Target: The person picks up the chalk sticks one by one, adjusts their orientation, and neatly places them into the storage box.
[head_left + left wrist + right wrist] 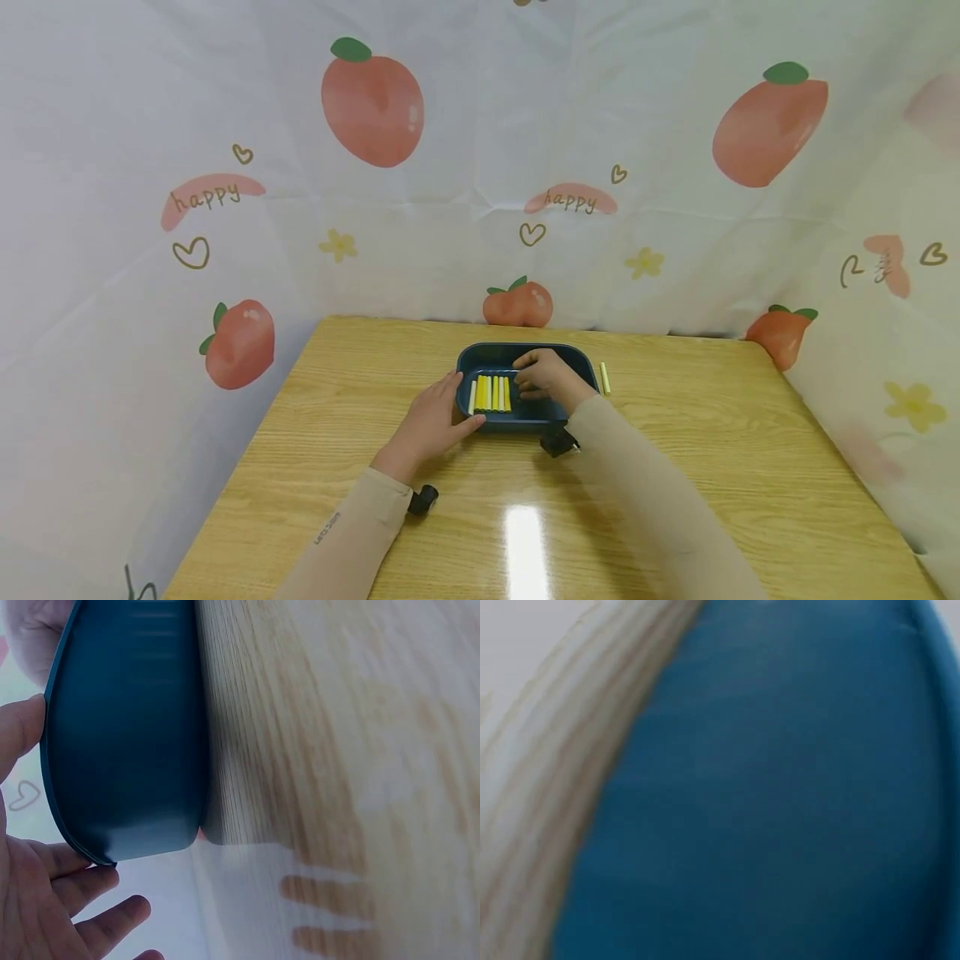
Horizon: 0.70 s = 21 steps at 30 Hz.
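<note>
A dark blue tray (517, 427) with raised walls stands on the wooden table. Along its left part, several yellow and white chalk sticks (491, 394) lie side by side in a row. My left hand (427, 421) rests at the tray's left end, fingers fairly straight; the left wrist view shows its thumb (22, 731) and fingertips touching the rim. My right hand (546, 377) hangs over the tray's right half, fingers loosely bent beside the row, and no chalk shows between them. In the right wrist view, the tray wall (765, 787) fills most of the picture, hiding the fingers.
One pale yellow chalk stick (605, 377) lies on the table just right of the tray. A white cloth (442, 233) printed with fruit hangs behind the wooden table (360, 367) and along its sides. Small black wrist cameras (423, 499) sit below both hands.
</note>
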Each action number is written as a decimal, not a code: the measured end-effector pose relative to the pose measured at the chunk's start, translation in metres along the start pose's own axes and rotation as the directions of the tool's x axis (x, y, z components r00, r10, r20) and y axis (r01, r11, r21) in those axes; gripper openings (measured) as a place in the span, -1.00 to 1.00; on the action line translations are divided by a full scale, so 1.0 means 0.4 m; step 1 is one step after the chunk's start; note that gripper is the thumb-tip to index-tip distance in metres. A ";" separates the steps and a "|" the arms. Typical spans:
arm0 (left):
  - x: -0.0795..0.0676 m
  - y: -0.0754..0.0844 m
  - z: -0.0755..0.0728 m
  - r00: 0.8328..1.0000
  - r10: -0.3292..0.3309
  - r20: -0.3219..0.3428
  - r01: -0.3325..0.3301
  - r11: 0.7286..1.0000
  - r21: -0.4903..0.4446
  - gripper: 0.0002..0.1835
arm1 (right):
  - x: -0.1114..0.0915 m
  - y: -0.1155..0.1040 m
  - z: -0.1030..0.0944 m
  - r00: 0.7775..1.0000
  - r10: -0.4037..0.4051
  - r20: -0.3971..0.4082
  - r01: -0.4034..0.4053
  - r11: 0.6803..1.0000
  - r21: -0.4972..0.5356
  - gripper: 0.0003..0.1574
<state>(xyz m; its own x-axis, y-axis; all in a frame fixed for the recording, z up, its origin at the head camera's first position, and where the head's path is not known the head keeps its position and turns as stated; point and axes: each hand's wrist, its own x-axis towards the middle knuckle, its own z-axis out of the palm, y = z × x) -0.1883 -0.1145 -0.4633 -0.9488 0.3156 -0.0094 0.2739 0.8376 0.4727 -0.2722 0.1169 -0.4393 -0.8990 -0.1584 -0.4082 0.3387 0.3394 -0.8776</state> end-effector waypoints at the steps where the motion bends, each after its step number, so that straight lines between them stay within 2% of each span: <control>1: 0.000 0.000 0.000 1.000 0.005 -0.003 -0.005 1.000 -0.003 0.01 | -0.006 -0.005 -0.005 1.000 -0.002 0.008 0.002 1.000 -0.007 -0.56; 7: -0.002 0.000 0.000 0.999 0.026 -0.019 -0.027 1.000 -0.012 0.01 | -0.033 -0.025 -0.030 0.997 -0.019 0.077 0.024 0.997 -0.074 -0.54; 13: -0.001 0.003 -0.001 1.000 0.006 -0.001 -0.006 1.000 -0.010 0.02 | -0.059 -0.040 -0.053 0.989 -0.058 0.134 0.075 0.990 -0.123 -0.54; 21: -0.004 0.006 -0.004 1.000 -0.009 -0.001 0.009 1.000 -0.023 0.02 | -0.104 -0.075 -0.080 0.982 -0.102 0.161 0.125 0.982 -0.139 -0.50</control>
<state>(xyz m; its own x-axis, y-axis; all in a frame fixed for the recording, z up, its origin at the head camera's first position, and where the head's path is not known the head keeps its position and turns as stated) -0.1863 -0.1138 -0.4607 -0.9513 0.3080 -0.0130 0.2619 0.8296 0.4931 -0.2540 0.1429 -0.3878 -0.8727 -0.3392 -0.3512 0.1814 0.4427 -0.8781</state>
